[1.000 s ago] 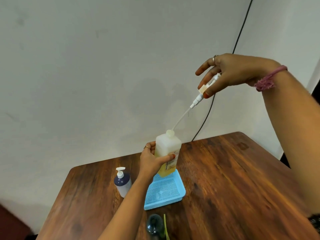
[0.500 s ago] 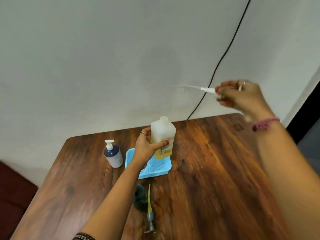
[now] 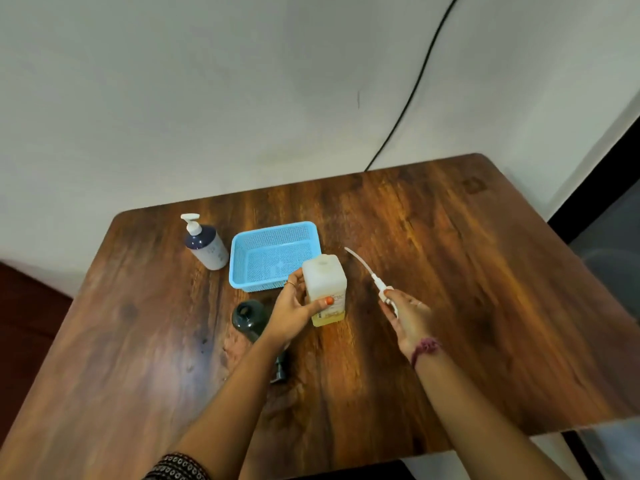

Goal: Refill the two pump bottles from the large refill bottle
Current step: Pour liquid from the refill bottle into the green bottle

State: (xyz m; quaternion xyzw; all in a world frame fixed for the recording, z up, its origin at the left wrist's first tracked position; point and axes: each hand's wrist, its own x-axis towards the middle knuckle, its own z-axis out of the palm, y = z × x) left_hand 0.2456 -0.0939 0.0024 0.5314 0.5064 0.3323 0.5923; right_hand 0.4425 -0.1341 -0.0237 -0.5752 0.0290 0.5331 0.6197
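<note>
On wooden table (image 3: pixel 485 271), blue basket (image 3: pixel 273 237), white wall (image 3: pixel 207 98)

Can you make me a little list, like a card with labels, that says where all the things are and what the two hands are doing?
left hand: wrapped around the large refill bottle, which is open on top
right hand: holding the white pump with its tube, low over the table
blue basket: on the table, behind the refill bottle
white-pump bottle: upright, left of the basket, pump on
dark bottle: near the left wrist, no pump on it
table: brown wood
</note>
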